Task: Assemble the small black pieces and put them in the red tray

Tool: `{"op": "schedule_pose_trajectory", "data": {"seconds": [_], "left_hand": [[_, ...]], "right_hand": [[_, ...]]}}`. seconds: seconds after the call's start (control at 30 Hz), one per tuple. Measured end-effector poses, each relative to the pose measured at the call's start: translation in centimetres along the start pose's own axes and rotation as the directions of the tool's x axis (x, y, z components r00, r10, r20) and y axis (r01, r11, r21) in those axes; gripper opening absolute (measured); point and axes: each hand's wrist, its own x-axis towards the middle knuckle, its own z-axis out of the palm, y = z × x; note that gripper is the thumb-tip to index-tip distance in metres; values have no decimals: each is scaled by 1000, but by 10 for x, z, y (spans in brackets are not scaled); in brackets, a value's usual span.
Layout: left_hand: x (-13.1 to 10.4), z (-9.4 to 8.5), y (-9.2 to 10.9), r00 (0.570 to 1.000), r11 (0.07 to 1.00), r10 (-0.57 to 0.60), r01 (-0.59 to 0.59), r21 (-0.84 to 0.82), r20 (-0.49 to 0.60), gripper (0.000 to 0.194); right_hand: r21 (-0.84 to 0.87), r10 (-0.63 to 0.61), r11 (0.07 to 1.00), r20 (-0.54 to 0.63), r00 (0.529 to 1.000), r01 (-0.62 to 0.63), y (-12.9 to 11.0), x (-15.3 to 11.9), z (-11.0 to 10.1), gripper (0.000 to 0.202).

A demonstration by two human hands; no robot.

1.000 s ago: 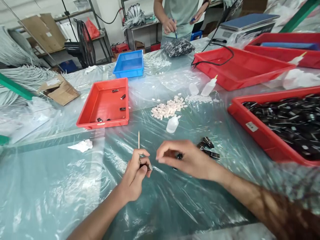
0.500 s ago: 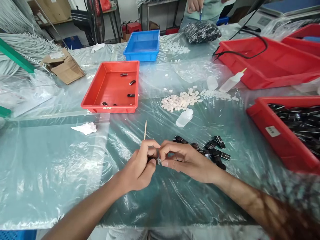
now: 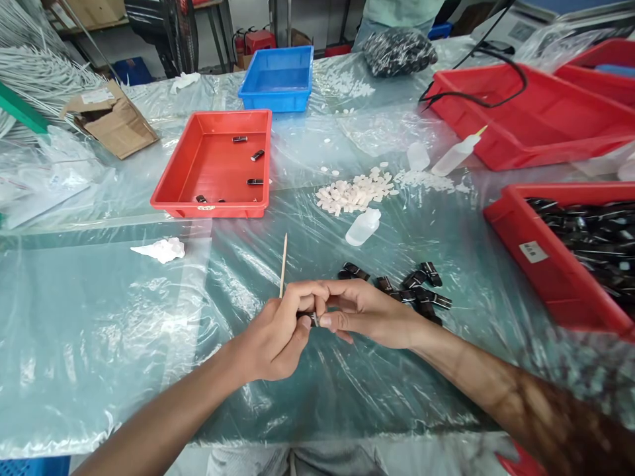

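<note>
Left hand point(image 3: 278, 330): pinching one small black piece point(image 3: 306, 318) just above the counter point(image 3: 109, 344); wooden stick point(image 3: 283, 264) projecting, point up. Right hand point(image 3: 372, 314): curled narrow, thumb at the piece's end; full grip cannot be told. Advisable: firm left pinch, even thumb pressure, stick point kept clear. Beyond: loose black pieces point(image 3: 435, 299); white bottle point(image 3: 363, 227); pale bits point(image 3: 354, 194), heaped; red tray point(image 3: 238, 210), a few dark pieces inside.
</note>
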Motion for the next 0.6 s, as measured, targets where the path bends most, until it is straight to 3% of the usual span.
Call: {"op": "schedule_pose_trajectory", "data": {"seconds": [0.17, 0.43, 0.6], "left_hand": [[-2, -1, -1, 1000, 992, 8, -10, 126, 23, 38], [0, -4, 15, 998, 938, 23, -44, 343, 65, 53], [-1, -7, 13, 999, 934, 42, -51, 353, 34, 46]], "right_hand": [[11, 32, 999, -8, 999, -32, 0, -1, 2, 43], [35, 102, 994, -8, 995, -102, 4, -2, 3, 47], [-8, 57, 998, -87, 995, -58, 1, 0, 9, 51]]}}
